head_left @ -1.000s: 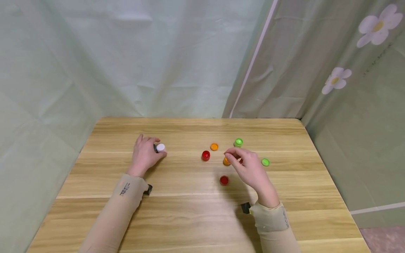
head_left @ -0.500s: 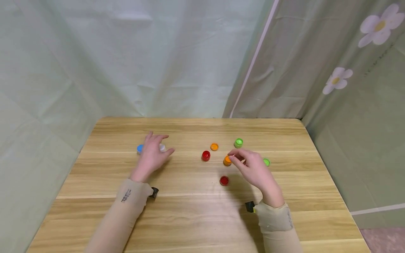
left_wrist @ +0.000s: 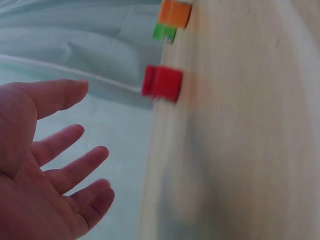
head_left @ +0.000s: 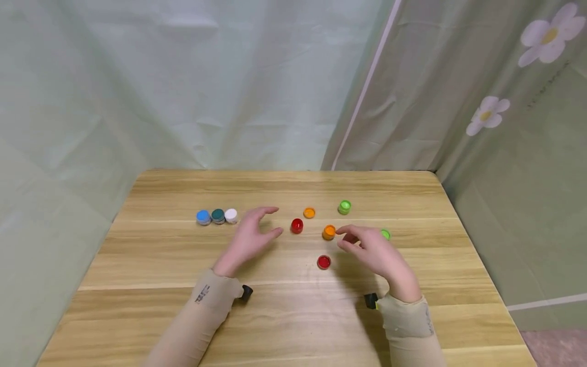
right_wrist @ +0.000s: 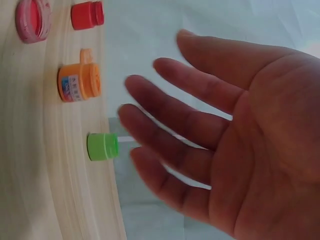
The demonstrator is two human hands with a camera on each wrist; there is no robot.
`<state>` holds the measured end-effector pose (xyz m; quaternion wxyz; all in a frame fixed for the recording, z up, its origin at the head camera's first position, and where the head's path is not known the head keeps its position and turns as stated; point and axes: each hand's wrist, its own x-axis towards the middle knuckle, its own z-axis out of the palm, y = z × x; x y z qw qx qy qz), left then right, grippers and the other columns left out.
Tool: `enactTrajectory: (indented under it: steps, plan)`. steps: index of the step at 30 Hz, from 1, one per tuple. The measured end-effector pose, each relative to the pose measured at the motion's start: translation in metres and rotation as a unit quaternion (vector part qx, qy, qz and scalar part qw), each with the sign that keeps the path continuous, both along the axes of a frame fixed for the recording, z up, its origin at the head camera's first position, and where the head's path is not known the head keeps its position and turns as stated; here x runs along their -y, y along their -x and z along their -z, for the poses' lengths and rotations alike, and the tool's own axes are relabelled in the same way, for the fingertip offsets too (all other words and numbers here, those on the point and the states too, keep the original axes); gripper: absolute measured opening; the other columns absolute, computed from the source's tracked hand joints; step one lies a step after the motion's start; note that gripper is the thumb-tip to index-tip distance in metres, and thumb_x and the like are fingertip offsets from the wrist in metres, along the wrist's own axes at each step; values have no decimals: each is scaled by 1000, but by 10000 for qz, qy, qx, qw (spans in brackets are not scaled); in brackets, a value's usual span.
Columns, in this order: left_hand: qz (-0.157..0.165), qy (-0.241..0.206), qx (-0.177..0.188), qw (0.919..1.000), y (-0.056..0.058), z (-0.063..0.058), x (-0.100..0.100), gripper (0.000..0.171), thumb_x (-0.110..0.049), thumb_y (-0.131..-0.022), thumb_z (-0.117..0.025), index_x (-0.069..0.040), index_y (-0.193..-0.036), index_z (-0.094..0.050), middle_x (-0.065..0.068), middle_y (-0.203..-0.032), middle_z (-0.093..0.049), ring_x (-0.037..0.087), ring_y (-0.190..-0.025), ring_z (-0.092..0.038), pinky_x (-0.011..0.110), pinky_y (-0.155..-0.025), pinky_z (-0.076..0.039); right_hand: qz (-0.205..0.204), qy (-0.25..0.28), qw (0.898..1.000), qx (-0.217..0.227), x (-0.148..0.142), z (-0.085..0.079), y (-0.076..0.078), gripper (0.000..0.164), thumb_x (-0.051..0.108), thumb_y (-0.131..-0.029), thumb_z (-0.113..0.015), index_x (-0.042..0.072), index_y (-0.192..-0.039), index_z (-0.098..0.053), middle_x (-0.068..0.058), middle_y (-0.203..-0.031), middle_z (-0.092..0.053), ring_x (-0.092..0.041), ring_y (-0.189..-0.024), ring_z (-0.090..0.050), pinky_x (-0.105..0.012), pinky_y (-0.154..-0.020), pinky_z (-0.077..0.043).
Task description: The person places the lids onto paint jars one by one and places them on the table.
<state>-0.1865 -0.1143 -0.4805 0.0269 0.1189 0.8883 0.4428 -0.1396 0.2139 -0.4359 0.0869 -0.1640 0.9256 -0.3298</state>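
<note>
My left hand (head_left: 251, 237) hovers left of an uncapped red paint pot (head_left: 297, 226), thumb and fingers spread with nothing between them. Behind that hand stand three capped pots in a row: blue (head_left: 204, 217), dark green (head_left: 218, 216) and white (head_left: 231, 216). My right hand (head_left: 377, 251) hangs just right of an uncapped orange paint pot (head_left: 329, 232), its fingers loosely bent. The right wrist view shows that palm (right_wrist: 270, 135) bare, with the orange pot (right_wrist: 75, 82) and a green paint pot (right_wrist: 102, 146) beyond the fingertips.
Loose lids lie around the pots: an orange lid (head_left: 309, 213), a red lid (head_left: 323, 262) and a green lid (head_left: 385, 234) partly covered by my right hand. The wooden table (head_left: 284, 326) ends at a hanging curtain (head_left: 257, 102) at the back.
My left hand has let go of the white-capped pot, leaving it in the row, and has moved right toward the red pot. My right hand has drawn slightly right and down.
</note>
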Motion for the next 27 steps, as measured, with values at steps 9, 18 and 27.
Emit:
enactTrajectory:
  steps: [9, 18, 27]
  plan:
    - [2, -400, 862, 9955, 12, 22, -29, 65, -22, -92, -86, -8, -150, -60, 15, -147, -62, 36, -140, -53, 53, -120, -38, -512, -280, 9970, 500, 1, 10, -1, 32, 14, -101, -74, 6, -132, -71, -8, -120, -75, -26, -109, -70, -50, -97, -55]
    - [-278, -449, 1024, 9933, 22, 34, -46, 59, -18, -87, -91, -11, -141, -69, 11, -136, -68, 32, -133, -57, 51, -118, -40, -529, -479, 9942, 803, 13, 17, -3, 40, 6, -95, -79, 7, -134, -71, -8, -124, -74, -29, -114, -68, -53, -102, -53]
    - [-411, 320, 847, 9950, 23, 35, -54, 55, -25, -87, -92, -13, -137, -72, 10, -136, -66, 33, -135, -46, 52, -116, -35, -685, -699, 9928, 693, 23, 19, -4, 46, 11, -89, -88, 9, -132, -72, -7, -125, -73, -29, -118, -66, -52, -106, -50]
